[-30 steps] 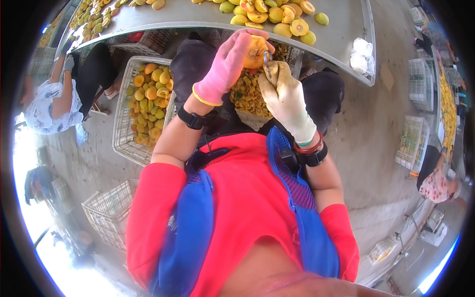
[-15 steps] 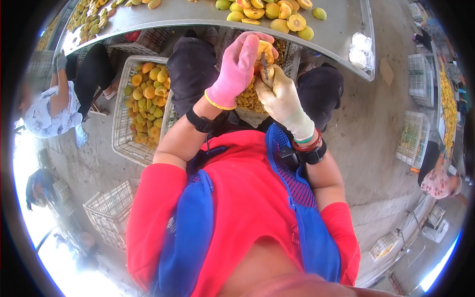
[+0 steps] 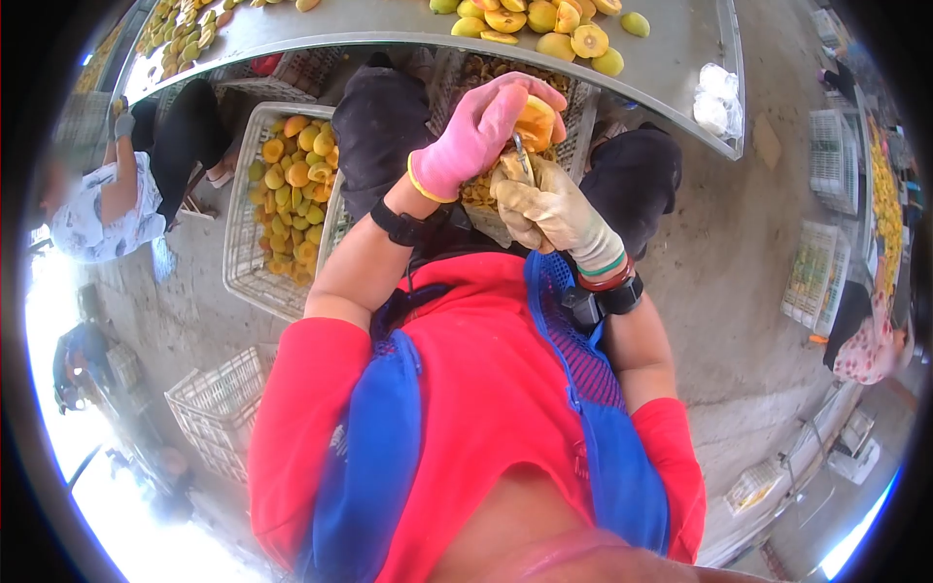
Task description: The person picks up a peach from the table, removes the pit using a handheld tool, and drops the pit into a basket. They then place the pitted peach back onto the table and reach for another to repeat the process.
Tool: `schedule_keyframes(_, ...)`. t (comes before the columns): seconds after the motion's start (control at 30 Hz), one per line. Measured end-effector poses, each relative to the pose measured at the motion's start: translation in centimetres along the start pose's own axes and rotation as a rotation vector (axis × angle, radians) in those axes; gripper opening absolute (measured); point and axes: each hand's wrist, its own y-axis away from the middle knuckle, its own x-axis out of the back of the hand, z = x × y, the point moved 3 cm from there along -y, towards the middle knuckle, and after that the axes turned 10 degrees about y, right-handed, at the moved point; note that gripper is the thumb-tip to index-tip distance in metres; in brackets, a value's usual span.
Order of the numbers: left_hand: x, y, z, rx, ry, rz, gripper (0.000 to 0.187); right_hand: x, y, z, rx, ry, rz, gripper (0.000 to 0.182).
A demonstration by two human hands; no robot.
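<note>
My left hand [image 3: 476, 131], in a pink glove, is wrapped round an orange-yellow fruit half [image 3: 535, 123] above a crate of cut pieces between my knees. Just below it my right hand [image 3: 554, 206], in a cream glove, grips a small metal tool [image 3: 524, 158] whose tip is close to the fruit. A pale crate [image 3: 255, 279] of yellow and green fruit [image 3: 293, 199] stands beside my left knee. On the metal table [image 3: 389, 29] in front lie halved fruits [image 3: 589, 41] with orange flesh.
White crumpled plastic [image 3: 716, 100] lies at the table's right corner. An open crate [image 3: 219, 413] stands on the floor at the lower left. One person [image 3: 107, 209] sits at the left, another [image 3: 868, 345] at the right, near white crates [image 3: 814, 275].
My right hand has moved down and slightly left, drawing the tool lower on the fruit. The fruit in my left hand is turned and shows more orange flesh.
</note>
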Motion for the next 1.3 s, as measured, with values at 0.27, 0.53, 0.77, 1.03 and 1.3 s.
schedule_keyframes(0.27,5.9,1.7,2.4,-0.074,-0.071,0.445,0.069,0.4,-0.4,0.8,0.041,0.179,0.112,0.014)
schedule_keyframes(0.53,21.5,17.2,11.1,0.774,-1.731,1.211,0.056,3.1,-0.5,3.7,-0.003,0.393,0.338,0.016)
schedule_keyframes(0.77,18.4,5.6,7.6,-0.034,-1.516,0.746,0.057,3.4,-1.7,4.0,0.059,0.481,0.361,0.013)
schedule_keyframes(1.03,15.8,-14.7,-1.5,0.128,-1.541,0.349,0.067,4.5,-1.7,3.1,0.328,0.733,0.418,0.013)
schedule_keyframes(1.3,17.1,-17.3,-5.3,0.459,-1.49,0.283,0.072,4.6,-1.0,2.3,-0.042,0.421,0.465,0.015)
